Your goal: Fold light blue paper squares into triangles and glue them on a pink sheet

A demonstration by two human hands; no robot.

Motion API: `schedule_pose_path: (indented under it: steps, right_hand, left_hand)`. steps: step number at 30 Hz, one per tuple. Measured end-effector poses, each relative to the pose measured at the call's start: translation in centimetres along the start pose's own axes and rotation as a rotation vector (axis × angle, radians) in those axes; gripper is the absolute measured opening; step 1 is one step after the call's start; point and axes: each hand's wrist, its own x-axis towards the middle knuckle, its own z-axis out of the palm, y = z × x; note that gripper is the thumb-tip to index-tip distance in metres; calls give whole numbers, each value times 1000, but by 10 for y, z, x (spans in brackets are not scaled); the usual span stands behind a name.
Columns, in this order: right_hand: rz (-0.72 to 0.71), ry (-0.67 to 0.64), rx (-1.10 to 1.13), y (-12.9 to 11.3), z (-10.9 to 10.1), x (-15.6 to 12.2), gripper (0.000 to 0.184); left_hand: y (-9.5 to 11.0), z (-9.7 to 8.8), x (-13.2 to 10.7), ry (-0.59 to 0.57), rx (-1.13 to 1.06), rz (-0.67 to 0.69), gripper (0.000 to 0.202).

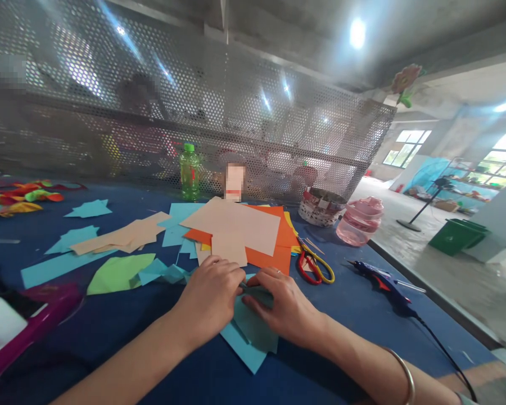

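Note:
Both of my hands rest on a folded light blue paper [249, 337] lying on the dark blue table [346, 315] just in front of me. My left hand [211, 295] is curled, its fingers pressing down on the paper's top edge. Beside it, my right hand [283, 305] pinches and presses the same fold, fingertips meeting those of the left hand. A metal bangle [405, 374] circles my right wrist. Just beyond the hands lies a stack of beige paper [231, 228] and orange sheets [265, 256].
Red and yellow scissors [314, 264] lie right of the stack; a blue glue gun [382, 281] with its cord lies further right. Blue, beige and green paper scraps [118, 273] cover the left. A green bottle [189, 171], woven basket [320, 207] and pink jar [358, 222] stand by the perforated metal screen [236, 112].

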Motion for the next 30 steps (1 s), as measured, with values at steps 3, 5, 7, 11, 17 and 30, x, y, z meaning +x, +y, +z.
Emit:
schedule_pose_path:
  steps: [3,5,7,11,17,30]
  right_hand:
    - [-15,12,13,3,2,-1,15]
    - [-31,19,28,5,4,-1,19]
    - [-45,33,39,7,4,-3,17]
    - [-62,46,58,6,3,-4,14]
    - [-5,-38,45,-2,-1,-1,19]
    - [117,113,94,16,-7,10,9]
  left_hand:
    - [1,1,0,9,6,-2,17]
    - [2,1,-1,14,8,3,17]
    - [2,2,-1,19,9,19,17]
    - [4,1,-2,43,19,47,19]
    - [-1,6,-1,81,53,89,24]
    - [7,1,-4,388,6,232,29]
